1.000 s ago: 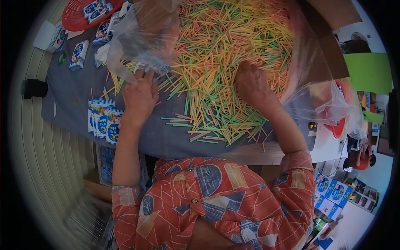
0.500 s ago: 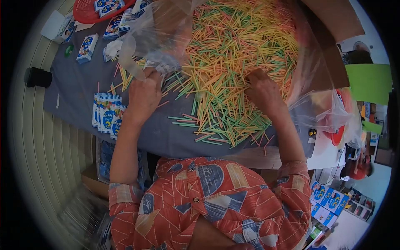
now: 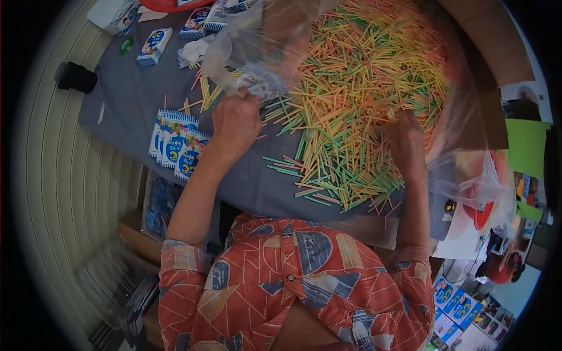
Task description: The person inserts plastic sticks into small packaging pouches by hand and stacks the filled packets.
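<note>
A large heap of thin pastel candy sticks [image 3: 357, 93], in yellow, green, orange and pink, spills out of a clear plastic bag onto the cloth. My right hand [image 3: 408, 143] is at the heap's right side, fingers stretched forward and thumb apart, slightly blurred. At the heap's left edge, my left hand [image 3: 237, 123] has its fingers closed at the near edge of a small white printed packet [image 3: 263, 85]. Clear plastic partly covers that packet. Left of my left wrist lies an overlapping row of blue-and-white packets [image 3: 175, 146].
A small blue-and-white box [image 3: 154, 46] stands at the upper left, near a red basket [image 3: 175, 4]. Cardboard flaps [image 3: 489, 88] rise on the right. A black cylinder [image 3: 76, 78] sits at the left edge. Loose sticks [image 3: 209, 96] lie beyond my left hand.
The view has shifted, so the table appears further right and slightly higher. My right hand has gone from curled fingers in the sticks to stretched fingers farther right. My left hand stays by the packet.
</note>
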`<state>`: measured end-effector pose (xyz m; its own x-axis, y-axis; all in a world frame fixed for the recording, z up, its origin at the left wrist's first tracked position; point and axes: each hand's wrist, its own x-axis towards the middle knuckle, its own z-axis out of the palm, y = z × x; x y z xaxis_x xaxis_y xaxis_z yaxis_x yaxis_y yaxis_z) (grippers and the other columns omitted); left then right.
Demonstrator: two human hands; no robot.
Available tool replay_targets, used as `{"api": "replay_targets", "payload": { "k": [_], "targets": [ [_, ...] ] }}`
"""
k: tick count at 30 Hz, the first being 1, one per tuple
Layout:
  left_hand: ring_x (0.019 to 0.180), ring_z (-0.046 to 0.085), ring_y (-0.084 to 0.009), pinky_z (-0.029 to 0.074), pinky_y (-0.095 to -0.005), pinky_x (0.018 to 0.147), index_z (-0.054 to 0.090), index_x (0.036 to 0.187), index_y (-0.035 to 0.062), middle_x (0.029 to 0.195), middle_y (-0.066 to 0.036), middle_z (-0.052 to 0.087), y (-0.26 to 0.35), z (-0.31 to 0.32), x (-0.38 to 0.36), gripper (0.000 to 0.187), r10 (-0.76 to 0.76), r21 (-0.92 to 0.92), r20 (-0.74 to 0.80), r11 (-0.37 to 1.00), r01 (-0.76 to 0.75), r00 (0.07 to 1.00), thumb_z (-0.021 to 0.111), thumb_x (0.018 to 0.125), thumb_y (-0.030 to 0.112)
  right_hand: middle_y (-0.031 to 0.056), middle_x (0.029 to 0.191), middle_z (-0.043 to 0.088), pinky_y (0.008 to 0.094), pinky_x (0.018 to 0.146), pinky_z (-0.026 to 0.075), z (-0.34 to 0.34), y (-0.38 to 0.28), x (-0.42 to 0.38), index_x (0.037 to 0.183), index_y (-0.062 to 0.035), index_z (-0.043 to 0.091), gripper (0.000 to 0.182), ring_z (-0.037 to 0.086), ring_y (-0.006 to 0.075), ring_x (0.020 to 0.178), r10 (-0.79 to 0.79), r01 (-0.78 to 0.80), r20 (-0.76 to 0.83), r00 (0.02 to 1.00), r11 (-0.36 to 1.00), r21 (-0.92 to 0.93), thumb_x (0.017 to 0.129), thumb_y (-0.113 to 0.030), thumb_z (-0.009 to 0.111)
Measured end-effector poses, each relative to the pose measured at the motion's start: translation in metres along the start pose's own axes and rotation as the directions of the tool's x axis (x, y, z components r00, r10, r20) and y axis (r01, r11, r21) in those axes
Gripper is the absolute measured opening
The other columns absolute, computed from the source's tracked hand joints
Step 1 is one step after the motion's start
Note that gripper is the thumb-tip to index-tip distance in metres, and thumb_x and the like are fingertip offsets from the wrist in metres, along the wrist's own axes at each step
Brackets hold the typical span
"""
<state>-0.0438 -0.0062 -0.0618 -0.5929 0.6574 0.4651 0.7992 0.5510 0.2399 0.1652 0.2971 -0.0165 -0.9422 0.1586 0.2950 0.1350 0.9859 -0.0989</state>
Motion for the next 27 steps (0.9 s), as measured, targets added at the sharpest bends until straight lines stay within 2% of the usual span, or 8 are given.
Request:
{"api": "replay_targets", "payload": {
  "k": [3, 5, 7, 9, 11, 16, 21, 27],
  "targets": [
    [0.082, 0.064, -0.0337, 0.051, -0.0469, 0.063, 0.064, 0.080, 0.0036, 0.089, -0.012, 0.063, -0.004, -0.006, 0.006, 0.008, 0.097, 0.017, -0.189, 0.995, -0.096, 0.977, 0.066, 0.072, 0.002, 0.0138, 0.089, 0.057, 0.0308, 0.066, 0.049, -0.005, 0.001, -0.004, 0.109, 0.0003, 0.057, 0.021, 0.060, 0.0202, 0.080, 0.236, -0.220, -0.010, 0.972, 0.922, 0.319, 0.088, -0.002, 0.059],
    [0.079, 0.064, -0.0336, 0.051, -0.0464, 0.064, 0.065, 0.081, 0.0031, 0.089, -0.011, 0.063, -0.003, 0.006, -0.001, 0.007, 0.079, 0.034, -0.075, 0.997, -0.076, 0.994, 0.066, 0.074, 0.002, 0.0089, 0.085, 0.057, 0.0276, 0.066, 0.046, -0.009, -0.004, -0.005, 0.110, 0.0003, 0.057, 0.018, 0.057, 0.0146, 0.076, 0.361, -0.313, 0.018, 0.932, 0.782, 0.538, 0.093, -0.005, 0.059],
    [0.076, 0.063, -0.0335, 0.051, -0.0459, 0.066, 0.066, 0.081, 0.0025, 0.089, -0.011, 0.063, 0.004, 0.003, -0.002, 0.005, 0.048, 0.071, 0.031, 0.996, -0.051, 0.998, 0.067, 0.076, 0.003, -0.0017, 0.076, 0.052, 0.0245, 0.061, 0.041, -0.010, -0.016, 0.006, 0.113, 0.0002, 0.058, 0.020, 0.047, 0.0073, 0.067, 0.433, -0.258, 0.097, 0.896, 0.331, 0.908, 0.098, -0.012, 0.060],
    [0.073, 0.062, -0.0333, 0.050, -0.0419, 0.066, 0.067, 0.082, -0.0004, 0.084, -0.012, 0.063, 0.009, -0.017, 0.003, 0.005, -0.043, -0.107, 0.057, 0.993, 0.049, 0.997, 0.068, 0.081, 0.004, -0.0070, 0.076, 0.052, 0.0217, 0.059, 0.041, 0.007, -0.007, 0.002, 0.115, -0.0014, 0.060, 0.019, 0.043, 0.0054, 0.061, 0.505, -0.303, 0.116, 0.855, 0.305, 0.903, 0.098, -0.010, 0.059],
    [0.072, 0.061, -0.0314, 0.048, -0.0399, 0.065, 0.067, 0.081, -0.0010, 0.082, -0.011, 0.062, -0.009, -0.013, 0.002, 0.006, -0.031, -0.198, 0.045, 0.979, 0.039, 0.999, 0.068, 0.082, 0.004, -0.0069, 0.079, 0.056, 0.0191, 0.058, 0.037, 0.012, -0.008, 0.001, 0.113, -0.0076, 0.065, 0.017, 0.043, 0.0021, 0.063, 0.474, -0.289, 0.234, 0.849, 0.045, 0.956, 0.098, -0.014, 0.062],
    [0.067, 0.063, -0.0255, 0.050, -0.0345, 0.063, 0.067, 0.078, -0.0015, 0.076, -0.010, 0.064, -0.023, -0.010, 0.006, 0.007, -0.185, -0.431, 0.154, 0.872, 0.234, 0.971, 0.074, 0.079, 0.002, -0.0060, 0.074, 0.054, 0.0198, 0.056, 0.039, 0.015, -0.014, 0.006, 0.111, -0.0066, 0.063, 0.015, 0.043, 0.0028, 0.060, 0.443, -0.272, 0.218, 0.870, 0.060, 0.961, 0.098, -0.012, 0.061],
    [0.067, 0.055, -0.0066, 0.044, -0.0243, 0.058, 0.064, 0.076, -0.0020, 0.070, -0.001, 0.059, 0.011, -0.027, 0.002, 0.013, -0.356, -0.890, 0.174, 0.342, 0.301, 0.918, 0.077, 0.078, -0.003, -0.0054, 0.070, 0.052, 0.0199, 0.056, 0.043, 0.010, -0.015, 0.002, 0.108, -0.0054, 0.062, 0.012, 0.043, 0.0028, 0.058, 0.464, -0.294, 0.204, 0.862, 0.128, 0.947, 0.097, -0.009, 0.061],
    [0.067, 0.056, -0.0055, 0.046, -0.0234, 0.060, 0.067, 0.078, 0.0001, 0.075, 0.000, 0.062, 0.063, -0.009, 0.003, 0.011, -0.230, -0.873, 0.211, 0.393, 0.288, 0.950, 0.078, 0.078, -0.003, -0.0043, 0.074, 0.054, 0.0220, 0.056, 0.041, -0.009, -0.043, 0.009, 0.102, -0.0049, 0.061, 0.007, 0.045, 0.0044, 0.061, 0.475, -0.191, 0.133, 0.870, 0.075, 0.979, 0.095, -0.005, 0.061]
  ]
}}
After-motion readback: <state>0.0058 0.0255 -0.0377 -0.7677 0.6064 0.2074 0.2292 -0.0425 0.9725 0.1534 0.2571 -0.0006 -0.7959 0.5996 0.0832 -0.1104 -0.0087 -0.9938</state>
